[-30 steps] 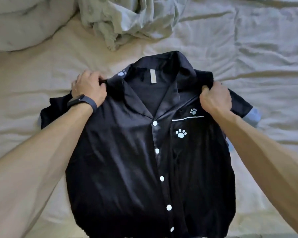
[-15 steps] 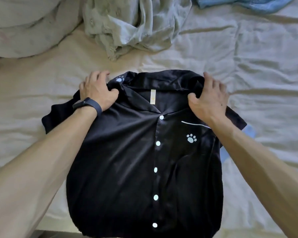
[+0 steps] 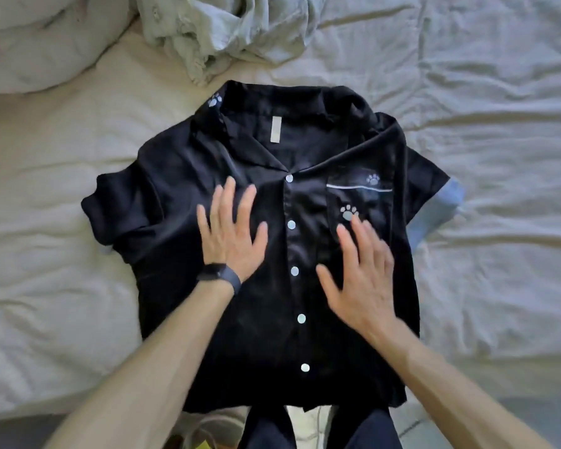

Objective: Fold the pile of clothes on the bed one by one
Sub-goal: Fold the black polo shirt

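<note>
The black pyjama shirt (image 3: 305, 303) is lying buttoned and face up on the bed (image 3: 46, 286) at the centre of the frame. The left hand (image 3: 230, 234) and right hand (image 3: 363, 273) are lying flat on its chest either side of the button row, each grip open, fingers spread, holding nothing. Judging this as smoothing before the fold, the palms should be sweeping outward toward the rumpled sleeves (the glossy cloth is probably sliding easily), while a crumpled pale garment (image 3: 214, 37) is waiting at upper centre.
</note>
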A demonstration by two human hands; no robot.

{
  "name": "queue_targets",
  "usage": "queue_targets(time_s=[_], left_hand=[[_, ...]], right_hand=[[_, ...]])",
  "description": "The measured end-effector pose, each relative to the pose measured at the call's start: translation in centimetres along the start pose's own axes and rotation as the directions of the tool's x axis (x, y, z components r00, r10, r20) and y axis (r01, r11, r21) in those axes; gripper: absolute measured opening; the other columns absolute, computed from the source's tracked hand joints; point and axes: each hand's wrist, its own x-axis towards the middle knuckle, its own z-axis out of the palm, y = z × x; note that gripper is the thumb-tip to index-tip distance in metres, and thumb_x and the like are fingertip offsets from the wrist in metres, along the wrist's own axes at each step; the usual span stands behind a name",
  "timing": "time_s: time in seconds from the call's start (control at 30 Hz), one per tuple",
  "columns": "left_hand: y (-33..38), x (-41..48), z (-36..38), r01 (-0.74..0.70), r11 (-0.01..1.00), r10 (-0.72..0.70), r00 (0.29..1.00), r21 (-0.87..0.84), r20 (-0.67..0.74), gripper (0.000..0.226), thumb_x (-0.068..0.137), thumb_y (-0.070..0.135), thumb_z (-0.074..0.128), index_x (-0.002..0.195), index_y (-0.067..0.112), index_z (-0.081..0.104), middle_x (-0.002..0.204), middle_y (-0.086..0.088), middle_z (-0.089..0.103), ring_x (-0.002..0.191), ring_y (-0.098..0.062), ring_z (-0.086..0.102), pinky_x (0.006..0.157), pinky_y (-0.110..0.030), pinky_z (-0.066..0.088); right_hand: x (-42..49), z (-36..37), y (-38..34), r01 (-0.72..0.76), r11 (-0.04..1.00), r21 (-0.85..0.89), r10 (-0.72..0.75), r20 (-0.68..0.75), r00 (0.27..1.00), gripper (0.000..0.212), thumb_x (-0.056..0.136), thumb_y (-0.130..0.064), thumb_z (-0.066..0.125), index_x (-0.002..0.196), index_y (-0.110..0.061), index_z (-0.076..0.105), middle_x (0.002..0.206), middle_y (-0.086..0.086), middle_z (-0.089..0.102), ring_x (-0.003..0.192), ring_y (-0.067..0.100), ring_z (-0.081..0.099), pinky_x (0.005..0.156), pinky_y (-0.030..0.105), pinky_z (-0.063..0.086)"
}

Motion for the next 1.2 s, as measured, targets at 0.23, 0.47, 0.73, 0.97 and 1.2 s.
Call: queue_targets(time_s=[0.23,0.47,0.73,0.97,1.2], left_hand=[[-1.6,-20.0,3.6,0.162,0.975,-0.215,0.864,0.153,0.456,0.093,0.079,0.089,0.013,0.155,0.043,-0.012,0.163,0.005,-0.030,0.150,-0.023,-0.028,0.112,-0.073,-0.005],[-5.2,-21.8,2.2,0.111,0.970,-0.209,0.838,0.218,0.504,0.084,0.083,0.087,0.009,0.147,0.049,-0.030,0.157,0.012,-0.039,0.149,-0.023,-0.030,0.112,-0.072,-0.007],[1.2,-19.2,-1.0,0.152,0.987,-0.159,0.892,0.049,0.423,0.078,0.091,0.037,0.052,0.158,0.035,0.011,0.168,-0.003,-0.007,0.154,-0.028,-0.007,0.120,-0.064,0.003],[9.8,-10.1,2.4,-0.349,0.937,0.341,0.904,-0.017,0.258,0.070,0.096,0.057,0.038,0.158,0.039,0.009,0.168,-0.002,-0.003,0.154,-0.028,0.003,0.119,-0.064,0.010],[11.2,-8.1,6.1,-0.370,0.927,0.319,0.865,0.062,0.388,0.076,0.092,0.074,0.029,0.155,0.051,-0.007,0.166,0.006,-0.021,0.153,-0.032,-0.014,0.102,-0.083,0.008]], right_hand=[[-14.0,3.1,-1.0,-0.101,0.981,-0.168,0.149,0.302,0.942,0.070,0.100,-0.060,0.034,0.162,-0.032,0.019,0.171,0.010,0.003,0.157,0.032,-0.002,0.119,0.068,0.014],[-18.4,3.9,-1.1,0.089,0.991,-0.097,-0.029,0.494,0.869,0.071,0.098,-0.072,0.018,0.161,-0.042,0.003,0.171,-0.002,-0.007,0.156,0.022,-0.017,0.121,0.066,-0.002],[-11.6,-3.5,1.3,-0.471,0.724,0.504,0.410,0.235,0.882,0.061,0.091,-0.062,0.055,0.138,-0.022,0.052,0.128,-0.005,0.061,0.115,0.011,0.059,0.093,0.023,0.046],[3.0,-4.6,9.1,-0.717,0.112,0.688,0.744,0.420,0.519,0.070,0.083,-0.060,0.071,0.129,-0.011,0.056,0.120,0.005,0.067,0.111,0.023,0.065,0.091,0.040,0.058],[9.0,-7.4,15.4,-0.603,0.359,0.712,0.852,0.013,0.523,0.022,0.095,-0.033,0.060,0.079,-0.028,0.046,0.075,-0.012,0.051,0.069,0.010,0.053,0.067,0.024,0.042]])
